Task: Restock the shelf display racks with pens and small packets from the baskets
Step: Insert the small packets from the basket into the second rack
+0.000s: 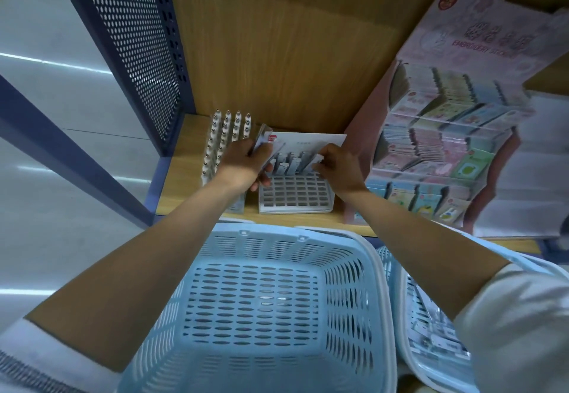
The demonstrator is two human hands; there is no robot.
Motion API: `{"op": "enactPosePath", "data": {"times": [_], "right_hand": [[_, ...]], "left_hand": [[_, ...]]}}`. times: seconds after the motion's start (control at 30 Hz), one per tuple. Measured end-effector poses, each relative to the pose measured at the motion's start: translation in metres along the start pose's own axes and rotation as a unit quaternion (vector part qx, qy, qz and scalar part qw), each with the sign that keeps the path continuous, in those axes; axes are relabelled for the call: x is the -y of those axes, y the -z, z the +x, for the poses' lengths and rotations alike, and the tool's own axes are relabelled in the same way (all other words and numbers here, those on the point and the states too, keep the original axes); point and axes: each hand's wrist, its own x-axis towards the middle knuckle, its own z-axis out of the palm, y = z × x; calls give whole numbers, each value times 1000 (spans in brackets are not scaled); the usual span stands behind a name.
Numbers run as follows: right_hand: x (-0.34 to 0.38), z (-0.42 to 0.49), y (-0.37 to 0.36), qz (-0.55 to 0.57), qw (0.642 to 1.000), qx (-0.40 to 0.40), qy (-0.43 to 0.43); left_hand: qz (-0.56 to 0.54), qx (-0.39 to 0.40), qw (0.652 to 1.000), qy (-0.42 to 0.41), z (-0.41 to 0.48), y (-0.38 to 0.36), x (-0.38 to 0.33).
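1. While restocking, grips a fanned stack of packets (264, 142) in the left hand (246, 166), fingers and thumb curled round it; holds it raised just beside the rack (295, 197), probably so the next one needs only a short reach.
2. Pinches a single packet (314, 158) with the right hand (340, 169), fingers drawn narrow on its top edge; seems to be steering it down into a slot at the rack's back right; cannot tell whether seated yet.
3. Stands on the shelf (181, 174) near the back wall, that rack; bears upright packets in the back rows only; shows open slots across the front grid; judged well short of full, filled back to front so later rows are not blocked.
4. Left of the rack, rows of pens (226, 138) upright in a separate holder, tips up; touched by neither hand, though crossed in front by the left wrist.
5. Below the arms, hard against the shelf edge, a basket (277, 294) showing only its slotted bottom; just right of it a second basket (431, 328) with some blurred stock, partly under the sleeve; likely parked close to spare reaching.
6. Calls for a straight downward push; risks buckling the thin packet or tipping its neighbours.
7. Leaning at far right, a sticker display (446, 146), well apart from both hands.
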Motion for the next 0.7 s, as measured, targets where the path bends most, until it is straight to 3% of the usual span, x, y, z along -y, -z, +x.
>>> {"op": "enactPosePath", "data": {"times": [0.7], "right_hand": [[-2, 3, -11, -40, 998, 15, 42]], "left_hand": [[-59, 14, 998, -8, -6, 2, -2]]}}
